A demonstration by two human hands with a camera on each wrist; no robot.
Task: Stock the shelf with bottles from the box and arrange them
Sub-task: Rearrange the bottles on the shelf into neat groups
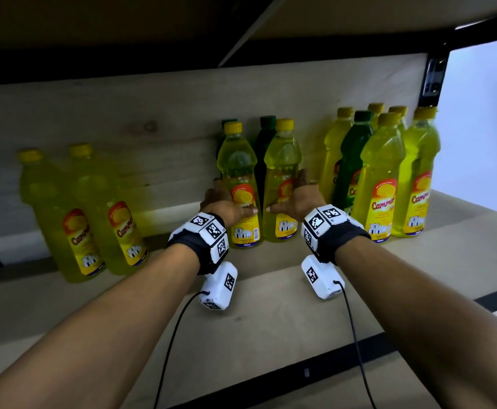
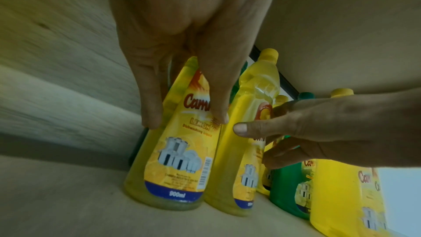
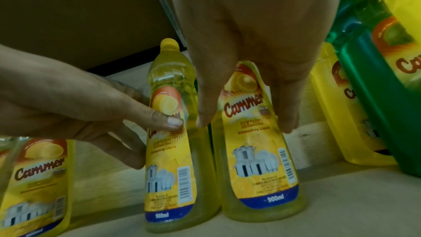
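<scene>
My left hand (image 1: 220, 202) and right hand (image 1: 296, 197) each wrap a full lemon dishwashing-liquid bottle (image 1: 238, 184) (image 1: 281, 184) mid-shelf (image 1: 271, 305); heavy, slick plastic, so I grip the labelled waists.

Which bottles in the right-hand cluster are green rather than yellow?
Just one: the green bottle with the dark green cap, second from the left in that cluster. The bottles around it there are yellow with yellow caps.
</scene>
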